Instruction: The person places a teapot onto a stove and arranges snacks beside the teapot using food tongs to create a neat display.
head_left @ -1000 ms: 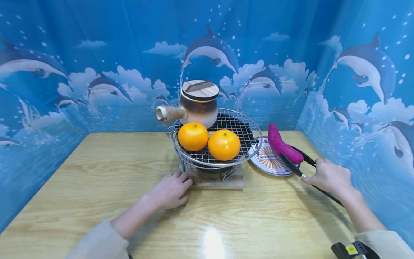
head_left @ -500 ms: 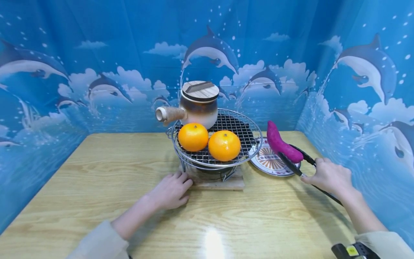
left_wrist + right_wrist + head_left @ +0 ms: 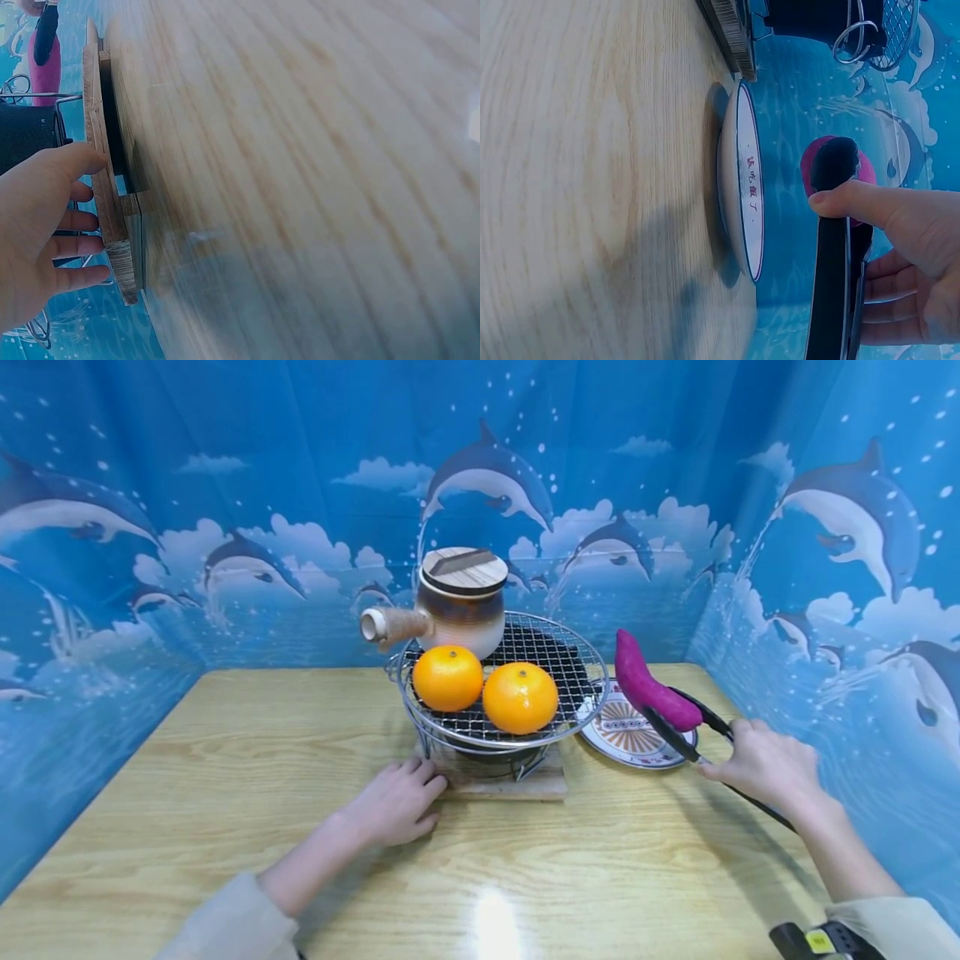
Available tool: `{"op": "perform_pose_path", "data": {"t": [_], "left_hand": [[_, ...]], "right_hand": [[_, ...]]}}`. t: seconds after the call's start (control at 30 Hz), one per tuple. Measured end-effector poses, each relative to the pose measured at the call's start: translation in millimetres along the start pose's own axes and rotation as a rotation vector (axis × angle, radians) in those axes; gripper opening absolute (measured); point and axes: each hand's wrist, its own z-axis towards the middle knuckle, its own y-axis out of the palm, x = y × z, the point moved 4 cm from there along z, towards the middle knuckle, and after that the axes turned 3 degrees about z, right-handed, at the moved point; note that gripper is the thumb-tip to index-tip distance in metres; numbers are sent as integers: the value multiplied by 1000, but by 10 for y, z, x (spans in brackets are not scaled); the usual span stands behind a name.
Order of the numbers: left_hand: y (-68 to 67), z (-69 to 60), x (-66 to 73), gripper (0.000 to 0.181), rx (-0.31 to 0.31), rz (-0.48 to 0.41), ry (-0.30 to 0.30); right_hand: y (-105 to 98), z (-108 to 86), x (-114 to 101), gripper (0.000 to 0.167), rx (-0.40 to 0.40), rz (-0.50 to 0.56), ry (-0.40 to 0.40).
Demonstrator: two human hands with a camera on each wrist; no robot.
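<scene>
My right hand (image 3: pixel 772 766) grips black tongs (image 3: pixel 669 734). Between the tongs' arms is a purple sweet potato (image 3: pixel 649 690), raised above a patterned plate (image 3: pixel 596 739) on the table's right side. The right wrist view shows the thumb pressing one tong arm (image 3: pixel 831 277), with the sweet potato (image 3: pixel 867 171) partly hidden behind the tong head. My left hand (image 3: pixel 399 802) rests at the front left corner of a wooden board (image 3: pixel 517 788) under a small grill stove. In the left wrist view its fingers (image 3: pixel 81 246) are loosely extended and touch the board's edge.
A round wire grill rack (image 3: pixel 551 635) tops the stove. On it stand two oranges (image 3: pixel 447 678) and a clay pot (image 3: pixel 461 610) with a wooden lid, its handle pointing left. A dolphin-print curtain (image 3: pixel 300 485) encloses the wooden table (image 3: pixel 262 735) at the back and sides.
The sweet potato, held in the tongs, has risen a little and shifted slightly left, farther above the plate. My right hand has risen slightly with it. The left hand has stayed put.
</scene>
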Motion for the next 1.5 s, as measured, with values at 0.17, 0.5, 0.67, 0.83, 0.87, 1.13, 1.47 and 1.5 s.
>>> {"op": "perform_pose_path", "data": {"t": [0.17,0.5,0.67,0.83,0.87,1.13,1.47,1.5], "left_hand": [[4,-6,7,29,-3,-5,1],[22,-14,6,29,-23,-8,-13],[18,-6,10,29,-24,-8,-12],[17,1,7,28,-20,-10,-9],[15,1,7,28,-16,-11,-8],[5,8,-3,27,-12,-9,-6],[13,3,-1,28,-8,-2,0],[15,4,-1,27,-6,-1,1]], "right_hand": [[-8,3,-28,75,9,4,0],[-48,-8,-101,75,47,-12,-19],[-79,-32,-149,73,77,-21,-35],[-108,-44,-188,73,105,-17,-35],[-115,-47,-196,73,113,-16,-35],[-178,-79,-282,69,158,-22,-36],[-220,-126,-373,68,181,-39,-41],[-222,-131,-377,68,180,-39,-40]]}}
